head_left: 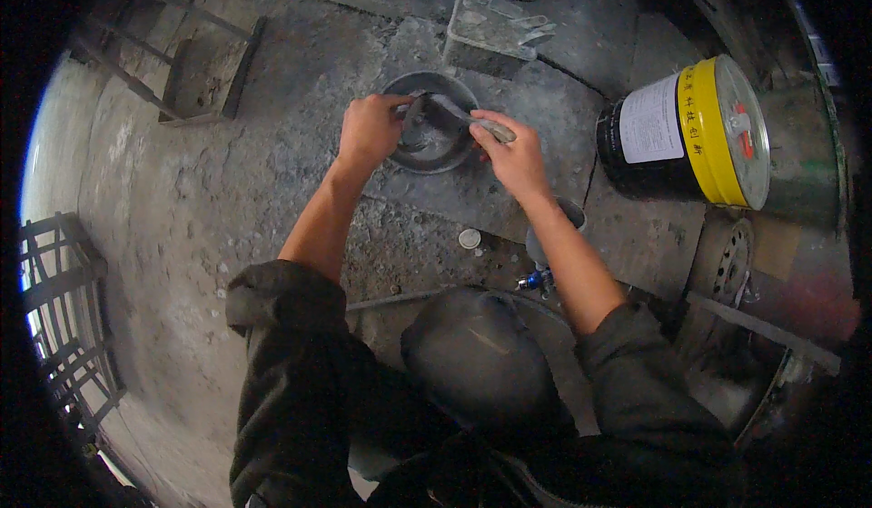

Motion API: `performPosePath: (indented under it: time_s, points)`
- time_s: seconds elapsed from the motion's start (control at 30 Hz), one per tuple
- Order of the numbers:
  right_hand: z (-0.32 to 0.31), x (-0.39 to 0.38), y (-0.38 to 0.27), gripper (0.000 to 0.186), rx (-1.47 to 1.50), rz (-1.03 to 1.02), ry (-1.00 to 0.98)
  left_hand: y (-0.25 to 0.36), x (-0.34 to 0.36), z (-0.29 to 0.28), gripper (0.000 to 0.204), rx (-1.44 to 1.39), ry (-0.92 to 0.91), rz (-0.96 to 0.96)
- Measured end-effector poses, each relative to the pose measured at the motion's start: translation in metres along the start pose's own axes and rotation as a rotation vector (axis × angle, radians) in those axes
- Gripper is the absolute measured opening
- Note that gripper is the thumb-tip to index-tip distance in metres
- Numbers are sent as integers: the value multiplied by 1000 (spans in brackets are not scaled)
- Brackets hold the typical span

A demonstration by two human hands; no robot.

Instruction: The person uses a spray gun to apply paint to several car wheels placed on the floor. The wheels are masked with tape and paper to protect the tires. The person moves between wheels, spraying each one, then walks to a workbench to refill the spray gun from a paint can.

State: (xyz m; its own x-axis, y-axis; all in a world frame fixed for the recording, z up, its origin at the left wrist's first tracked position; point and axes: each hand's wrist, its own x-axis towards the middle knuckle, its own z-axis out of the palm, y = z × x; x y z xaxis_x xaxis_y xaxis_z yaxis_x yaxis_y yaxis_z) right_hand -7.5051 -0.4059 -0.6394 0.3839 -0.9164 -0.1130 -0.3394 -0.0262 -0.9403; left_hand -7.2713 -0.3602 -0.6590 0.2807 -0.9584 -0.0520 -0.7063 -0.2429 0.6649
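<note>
A round grey metal bowl (434, 164) stands on the dusty floor with grey material inside. Over its left side is my left hand (371, 130), its fingers pinched together at a dark curved piece (413, 119); whether that piece is loose cannot be made out. My right hand (505, 149) grips a hand tool (496, 130) by its pale, worn handle at the bowl's right rim. The narrow front of this tool reaches left across the bowl toward my left fingers. Its working end is too unclear to name.
Beyond the bowl sits a dirty rectangular container (490, 40) with tools on it. A black-and-yellow drum (690, 135) lies at right. Under my right forearm are a grey cup (569, 213) and a blue fitting (529, 281). A metal frame (204, 81) stands at far left.
</note>
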Motion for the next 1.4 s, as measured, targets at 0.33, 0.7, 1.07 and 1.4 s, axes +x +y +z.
performPosePath:
  time_s: [0.33,0.7,1.07,1.4]
  points:
    - [-1,-16,12,36,739,640,133,36,-13,-8,41,-63,-37,-145]
    - [-79,65,168,44,291,331,168,51,1,41,20,295,283,474]
    - [-43,11,59,29,-719,-350,-407,-80,-56,-25,36,-278,515,-320]
    - [-39,-27,50,49,-691,-480,-284,-109,-96,48,25,-431,309,-627]
